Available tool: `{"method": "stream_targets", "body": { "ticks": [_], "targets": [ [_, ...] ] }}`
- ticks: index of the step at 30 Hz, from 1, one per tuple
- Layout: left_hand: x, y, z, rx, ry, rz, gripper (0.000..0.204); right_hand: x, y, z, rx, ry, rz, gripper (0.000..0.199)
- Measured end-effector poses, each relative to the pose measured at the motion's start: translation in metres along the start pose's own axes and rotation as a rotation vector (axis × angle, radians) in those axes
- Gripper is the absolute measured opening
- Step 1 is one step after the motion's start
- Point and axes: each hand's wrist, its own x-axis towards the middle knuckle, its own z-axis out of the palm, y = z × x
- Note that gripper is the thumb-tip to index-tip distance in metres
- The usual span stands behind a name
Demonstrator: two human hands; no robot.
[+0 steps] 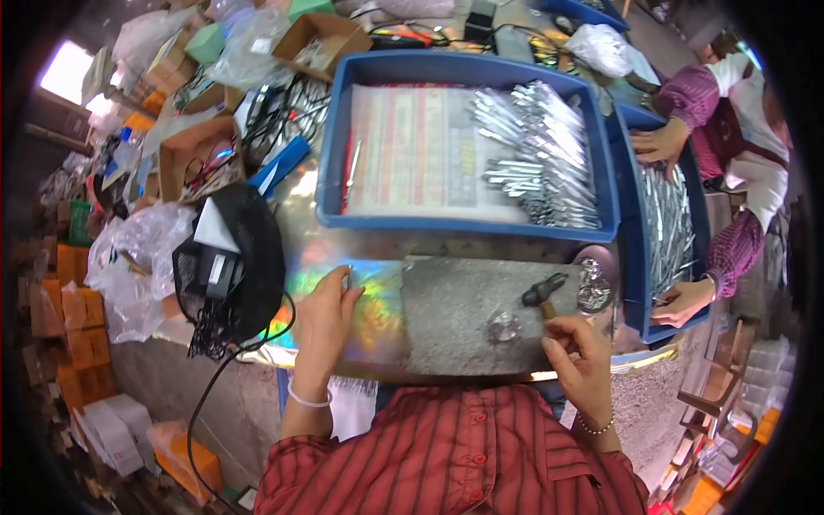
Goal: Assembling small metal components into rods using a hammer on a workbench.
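Observation:
My left hand [324, 313] is closed in a pinch above the shiny, rainbow-tinted tabletop. A small thin metal piece [348, 276] shows at its fingertips; most of it is hidden. My right hand [582, 365] has its fingers curled around the handle end of a small hammer [541, 291]. The dark hammer head is over the grey metal plate [451, 313]. On that plate, just left of the hammer, lies a little clump of shiny metal bits [504, 326]. A round dish [594, 296] filled with small silvery parts stands at the plate's right edge.
Beyond the plate, a blue tray [468, 225] holds piled silvery metal rods. At right, a co-worker's hands [665, 142] reach into a second blue tray [633, 257] of rods. A black bag [253, 232] with a cable, cardboard boxes and plastic bags crowd the left.

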Motion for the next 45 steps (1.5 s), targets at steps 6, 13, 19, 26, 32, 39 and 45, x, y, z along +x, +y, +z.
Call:
{"method": "stream_targets", "body": {
  "ticks": [6,13,19,26,32,39,45],
  "targets": [
    [0.007,0.006,0.012,0.056,-0.070,-0.043,0.031,-0.007,0.019,-0.013,-0.094,0.108,-0.048,0.014],
    [0.013,0.040,-0.020,-0.022,0.006,-0.008,0.024,0.001,0.028,-0.012,-0.368,0.125,-0.181,0.021],
    [0.087,0.119,-0.030,-0.309,-0.189,0.340,0.015,0.000,0.024,-0.016,-0.464,0.053,-0.161,0.038],
    [0.227,0.116,0.102,-0.121,-0.345,0.644,0.011,-0.002,0.025,-0.012,-0.455,0.048,-0.212,0.040],
    [0.252,0.108,0.151,0.076,-0.435,0.668,0.010,0.003,0.039,-0.012,-0.438,0.028,-0.172,0.037],
    [0.265,0.114,0.151,0.231,-0.558,0.723,0.013,0.009,0.038,-0.019,-0.494,0.042,-0.142,0.037],
    [0.263,0.110,0.149,0.090,-0.558,0.712,0.014,0.008,0.045,-0.016,-0.477,0.062,-0.194,0.035]
  ]
}}
